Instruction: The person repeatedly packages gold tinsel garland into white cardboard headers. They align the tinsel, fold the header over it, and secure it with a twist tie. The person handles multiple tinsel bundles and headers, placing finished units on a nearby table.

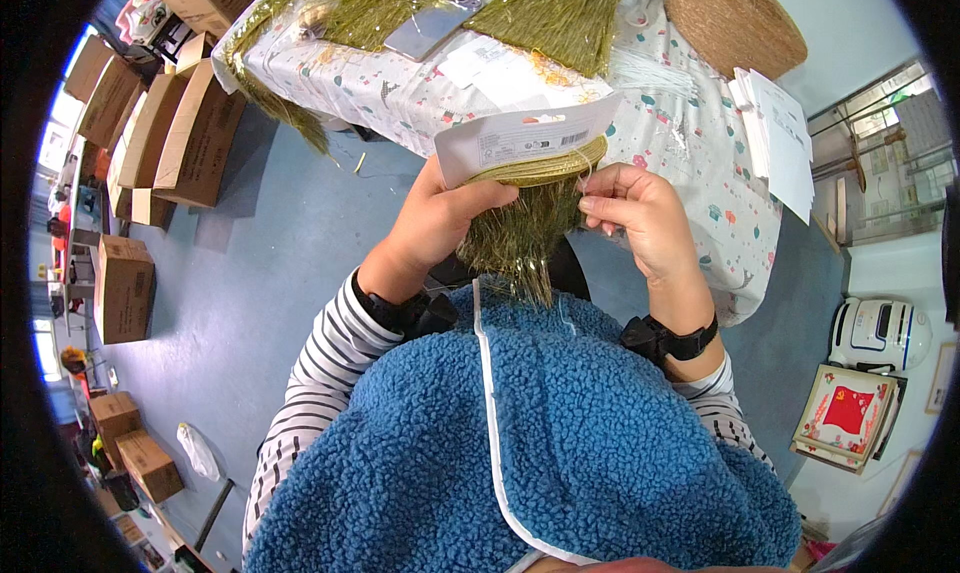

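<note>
Left hand clamped on a coiled olive-gold tinsel fringe and its white header card, strands hanging above the lap, near the patterned tablecloth. Right hand: thumb and fingers pinching thin white string at the coil's right end.

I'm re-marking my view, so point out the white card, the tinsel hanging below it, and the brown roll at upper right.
White card (522, 137): head view, middle of its printed face.
Tinsel (515, 231): head view, middle of the hanging strands.
Brown roll (735, 25): head view, middle of its visible surface.
</note>
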The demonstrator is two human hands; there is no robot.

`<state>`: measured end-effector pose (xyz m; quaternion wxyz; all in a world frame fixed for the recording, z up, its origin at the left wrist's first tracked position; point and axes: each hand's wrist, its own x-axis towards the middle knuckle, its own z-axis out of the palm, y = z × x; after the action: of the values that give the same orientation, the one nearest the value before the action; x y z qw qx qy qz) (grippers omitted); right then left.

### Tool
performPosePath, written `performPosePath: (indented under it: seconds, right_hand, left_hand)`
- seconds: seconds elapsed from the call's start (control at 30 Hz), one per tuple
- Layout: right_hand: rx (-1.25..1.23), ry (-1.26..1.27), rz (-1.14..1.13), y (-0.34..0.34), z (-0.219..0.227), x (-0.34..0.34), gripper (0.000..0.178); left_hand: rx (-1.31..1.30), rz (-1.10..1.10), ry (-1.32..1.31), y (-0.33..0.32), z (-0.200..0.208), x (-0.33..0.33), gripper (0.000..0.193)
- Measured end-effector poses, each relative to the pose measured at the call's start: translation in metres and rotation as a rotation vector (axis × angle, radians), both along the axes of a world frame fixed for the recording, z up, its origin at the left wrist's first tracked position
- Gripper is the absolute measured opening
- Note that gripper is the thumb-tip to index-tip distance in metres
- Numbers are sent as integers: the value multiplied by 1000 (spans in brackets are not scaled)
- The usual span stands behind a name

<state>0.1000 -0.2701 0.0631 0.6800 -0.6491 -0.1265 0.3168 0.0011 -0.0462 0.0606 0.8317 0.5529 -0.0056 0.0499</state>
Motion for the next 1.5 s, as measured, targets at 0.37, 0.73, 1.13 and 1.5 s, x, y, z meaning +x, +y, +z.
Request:
performPosePath:
  seconds: [0.37, 0.73, 1.13, 1.5]
  right_hand:
    - [51, 23, -96, 0, -4, 0, 21]
    - [145, -145, -89, 7, 1, -3, 9]
    - [124, -340, -141, 15, 5, -11, 5]
    - [286, -351, -106, 5, 14, -14, 8]
  left_hand:
    - [99, -26, -70, -2, 3, -2, 55]
    - [72, -41, -101, 1, 9, -5, 62]
    - [23, -23, -47, 3, 10, -10, 67]
    - [496, -38, -463, -2, 32, -11, 56]
